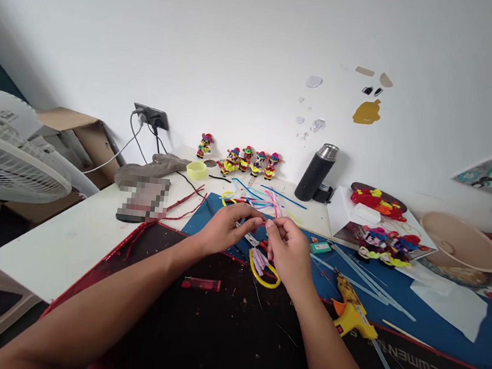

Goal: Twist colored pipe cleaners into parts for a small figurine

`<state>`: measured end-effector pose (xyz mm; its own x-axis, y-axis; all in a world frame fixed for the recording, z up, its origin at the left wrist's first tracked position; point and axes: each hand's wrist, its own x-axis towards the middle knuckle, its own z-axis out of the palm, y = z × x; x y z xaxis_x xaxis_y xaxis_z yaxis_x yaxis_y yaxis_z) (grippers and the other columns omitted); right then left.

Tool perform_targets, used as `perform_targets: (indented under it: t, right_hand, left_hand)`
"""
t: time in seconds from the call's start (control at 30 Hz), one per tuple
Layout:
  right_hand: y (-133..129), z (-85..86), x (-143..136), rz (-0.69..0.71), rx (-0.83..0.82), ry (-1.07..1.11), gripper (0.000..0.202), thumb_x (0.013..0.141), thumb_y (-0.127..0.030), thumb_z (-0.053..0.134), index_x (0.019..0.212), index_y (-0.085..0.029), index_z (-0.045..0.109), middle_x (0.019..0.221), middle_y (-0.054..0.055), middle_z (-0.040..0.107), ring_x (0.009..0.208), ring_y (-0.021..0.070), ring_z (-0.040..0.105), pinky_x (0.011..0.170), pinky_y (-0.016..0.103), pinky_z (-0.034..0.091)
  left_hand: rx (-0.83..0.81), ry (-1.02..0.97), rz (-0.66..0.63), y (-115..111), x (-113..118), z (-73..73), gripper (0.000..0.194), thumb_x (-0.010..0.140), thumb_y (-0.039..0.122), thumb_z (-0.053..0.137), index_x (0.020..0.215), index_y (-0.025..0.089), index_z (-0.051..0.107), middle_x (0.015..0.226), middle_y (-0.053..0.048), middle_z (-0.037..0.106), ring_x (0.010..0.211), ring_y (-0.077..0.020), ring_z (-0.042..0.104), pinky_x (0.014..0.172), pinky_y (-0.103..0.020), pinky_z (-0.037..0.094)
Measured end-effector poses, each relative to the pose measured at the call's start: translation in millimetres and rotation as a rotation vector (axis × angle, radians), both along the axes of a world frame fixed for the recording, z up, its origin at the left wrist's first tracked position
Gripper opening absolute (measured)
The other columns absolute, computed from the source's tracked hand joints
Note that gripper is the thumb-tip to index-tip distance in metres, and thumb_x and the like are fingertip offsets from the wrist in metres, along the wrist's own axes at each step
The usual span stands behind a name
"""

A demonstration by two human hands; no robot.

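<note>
Over the blue mat (200, 218), my left hand (230, 227) and my right hand (286, 251) meet with their fingertips almost touching. Both are closed in a pinch. A tiny reddish bit shows between the fingertips, too small to name. Just below my hands lies a pair of scissors (267, 283) with yellow handles and a lilac wrap, partly hidden by my right hand. Behind the hands are scattered pink, blue and white pipe cleaners (271, 198). A yellow hot glue gun (353, 315) rests to the right of my right forearm.
Several small colourful figures (246, 159) stand by the wall. A black thermos (316, 172) and a white box (343, 210) are at the back right. Clear glue sticks (377, 279) lie on the mat. A red lighter-like piece (201, 284) lies in front. A fan (14, 149) stands left.
</note>
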<state>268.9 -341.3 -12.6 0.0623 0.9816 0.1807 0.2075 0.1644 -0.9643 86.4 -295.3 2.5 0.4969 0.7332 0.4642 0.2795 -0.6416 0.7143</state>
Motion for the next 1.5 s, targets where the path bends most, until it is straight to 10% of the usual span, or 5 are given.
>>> perform_targets:
  t: [0.5, 1.5]
  right_hand:
    - [-1.2, -10.3, -7.4, -0.019, -0.002, -0.192, 0.034, 0.099, -0.055, 0.059, 0.085, -0.023, 0.062, 0.058, -0.004, 0.052, 0.046, 0.0142, 0.048, 0.047, 0.026, 0.038]
    - [-12.7, 0.6, -14.7, 0.012, 0.045, -0.255, 0.037, 0.106, -0.054, 0.048, 0.083, -0.026, 0.056, 0.049, -0.006, 0.046, 0.047, 0.0178, 0.048, 0.052, 0.028, 0.035]
  left_hand:
    - [-0.296, 0.040, -0.007, -1.6, -13.0, -14.9, 0.039, 0.104, 0.049, 0.054, 0.085, 0.017, 0.067, 0.075, 0.000, 0.066, 0.073, -0.0163, 0.059, 0.071, -0.027, 0.044]
    - [-0.033, 0.019, -0.069, -7.4, -13.2, -16.2, 0.028, 0.108, 0.040, 0.053, 0.095, 0.019, 0.066, 0.089, -0.003, 0.071, 0.083, -0.0176, 0.065, 0.078, -0.028, 0.047]
